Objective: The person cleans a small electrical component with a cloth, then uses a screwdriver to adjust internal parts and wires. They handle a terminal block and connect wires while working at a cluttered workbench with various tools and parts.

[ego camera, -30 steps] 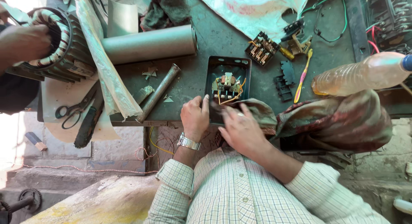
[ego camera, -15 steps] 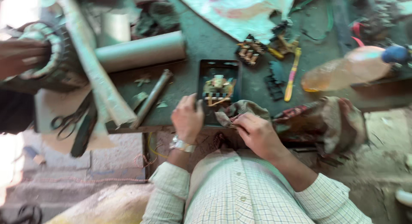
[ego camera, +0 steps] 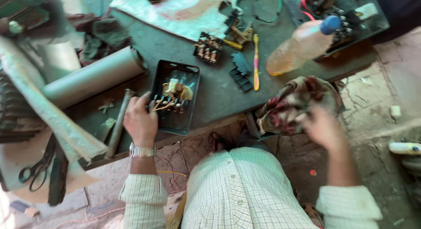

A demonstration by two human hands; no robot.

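the left hand (ego camera: 140,119) has its fingers spread over the left rim of the black box (ego camera: 175,97), thumb toward the loose wires (ego camera: 169,101) inside. the box lies flat on the green table (ego camera: 219,88), near its front edge. the right hand (ego camera: 322,128), blurred, seems to grip the rag (ego camera: 294,106). the box looks stiff and light, best held by its rim; the wires look fragile. half a second ago both hands were together at the box; now the right has swung away with the rag.
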